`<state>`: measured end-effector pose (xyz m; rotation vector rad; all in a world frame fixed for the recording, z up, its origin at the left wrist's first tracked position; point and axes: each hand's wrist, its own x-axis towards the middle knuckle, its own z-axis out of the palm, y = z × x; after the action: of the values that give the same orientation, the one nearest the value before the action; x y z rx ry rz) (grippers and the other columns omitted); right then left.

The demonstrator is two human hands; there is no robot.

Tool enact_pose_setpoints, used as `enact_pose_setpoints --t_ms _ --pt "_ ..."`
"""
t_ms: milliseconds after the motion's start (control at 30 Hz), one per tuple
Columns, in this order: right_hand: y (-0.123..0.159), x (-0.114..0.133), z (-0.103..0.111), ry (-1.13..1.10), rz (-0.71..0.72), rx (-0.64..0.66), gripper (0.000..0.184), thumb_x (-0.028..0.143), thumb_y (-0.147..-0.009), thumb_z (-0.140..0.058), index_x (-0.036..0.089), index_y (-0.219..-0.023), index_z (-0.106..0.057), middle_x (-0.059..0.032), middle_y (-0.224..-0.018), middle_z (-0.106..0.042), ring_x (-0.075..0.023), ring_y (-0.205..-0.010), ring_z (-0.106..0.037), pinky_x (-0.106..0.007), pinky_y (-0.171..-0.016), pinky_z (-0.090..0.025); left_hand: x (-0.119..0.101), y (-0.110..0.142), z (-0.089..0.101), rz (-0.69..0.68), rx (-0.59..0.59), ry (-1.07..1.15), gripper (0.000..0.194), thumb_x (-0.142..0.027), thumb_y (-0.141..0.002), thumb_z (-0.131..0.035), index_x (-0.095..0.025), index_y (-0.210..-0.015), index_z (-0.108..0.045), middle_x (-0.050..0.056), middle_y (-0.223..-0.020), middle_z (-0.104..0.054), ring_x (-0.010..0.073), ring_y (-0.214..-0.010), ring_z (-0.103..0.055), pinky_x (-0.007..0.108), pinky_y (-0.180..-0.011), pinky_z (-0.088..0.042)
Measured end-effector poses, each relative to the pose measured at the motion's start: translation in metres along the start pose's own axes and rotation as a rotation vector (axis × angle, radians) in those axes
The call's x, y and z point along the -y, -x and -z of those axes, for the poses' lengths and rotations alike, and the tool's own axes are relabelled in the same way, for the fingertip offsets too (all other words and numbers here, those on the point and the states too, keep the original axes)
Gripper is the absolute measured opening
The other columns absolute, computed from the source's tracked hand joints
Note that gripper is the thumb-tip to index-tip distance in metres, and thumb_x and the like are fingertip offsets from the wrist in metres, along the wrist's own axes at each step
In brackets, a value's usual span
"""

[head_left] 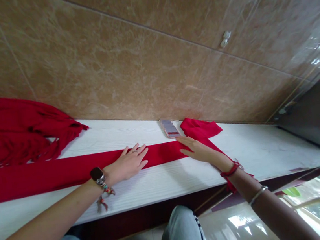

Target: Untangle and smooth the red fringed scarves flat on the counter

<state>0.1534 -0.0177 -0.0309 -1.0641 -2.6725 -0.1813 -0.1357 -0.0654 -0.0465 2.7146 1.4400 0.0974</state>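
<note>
A long red scarf (48, 175) lies flat in a narrow strip along the white tabletop (259, 145). My left hand (128, 163) rests on the strip with fingers spread; a watch (98, 174) and a beaded bracelet are on that wrist. Farther right, my right hand (196, 148) lies on the cloth, fingers stretched out toward the left. Beyond that hand some of the red cloth (201, 127) is bunched toward the wall, and part hangs over the front edge under my forearm. Both hands look flat, gripping nothing.
A heaped red fringed scarf (15, 126) sits at the back left. Against the wall (117, 70) lies a phone (169, 128), just behind the strip. A dark appliance-like box (314, 114) stands at the right end. My knees are under the front edge.
</note>
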Motion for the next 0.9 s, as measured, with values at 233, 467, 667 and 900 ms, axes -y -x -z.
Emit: enact_pose_setpoints --t_ms 233,467,667,900 --pt "-0.033 0.037 -0.042 0.066 0.047 0.076 0.048 0.034 -0.092 -0.033 0.010 -0.133 -0.033 -0.0176 -0.136 -0.037 -0.0267 -0.128 -0.029 -0.048 -0.097 -0.035 -0.003 0.003 -0.015 0.036 -0.044 -0.022 0.053 -0.038 -0.090 -0.031 -0.013 -0.137 -0.027 0.012 -0.144 -0.022 0.0238 -0.133 -0.016 0.048 -0.104 -0.016" --pt "0.015 -0.018 -0.052 0.440 0.070 0.161 0.029 0.013 -0.088 -0.040 0.013 -0.113 -0.055 -0.0223 -0.133 -0.039 -0.0366 -0.125 -0.029 -0.057 -0.085 -0.041 -0.007 0.008 -0.007 0.091 -0.001 0.023 0.055 -0.043 -0.090 -0.032 -0.014 -0.137 -0.026 0.014 -0.144 -0.022 0.0264 -0.132 -0.017 0.055 -0.101 -0.017" --pt "0.024 -0.035 -0.041 0.477 -0.043 0.165 0.030 0.017 -0.088 -0.044 0.013 -0.115 -0.054 -0.0223 -0.129 -0.045 -0.0327 -0.122 -0.037 -0.052 -0.089 -0.041 -0.013 0.009 -0.013 0.146 -0.033 0.001 0.061 -0.050 -0.088 -0.032 -0.015 -0.138 -0.024 0.013 -0.144 -0.019 0.0300 -0.133 -0.015 0.064 -0.097 -0.016" --pt "-0.027 0.019 -0.037 0.119 -0.048 0.025 0.054 0.042 -0.091 -0.030 0.005 -0.130 -0.038 -0.0212 -0.137 -0.034 -0.0287 -0.129 -0.025 -0.049 -0.102 -0.028 -0.012 0.018 -0.006 0.223 0.020 -0.025 0.059 -0.052 -0.089 -0.028 -0.019 -0.138 -0.025 0.010 -0.145 -0.016 0.0327 -0.133 -0.011 0.068 -0.094 -0.015"
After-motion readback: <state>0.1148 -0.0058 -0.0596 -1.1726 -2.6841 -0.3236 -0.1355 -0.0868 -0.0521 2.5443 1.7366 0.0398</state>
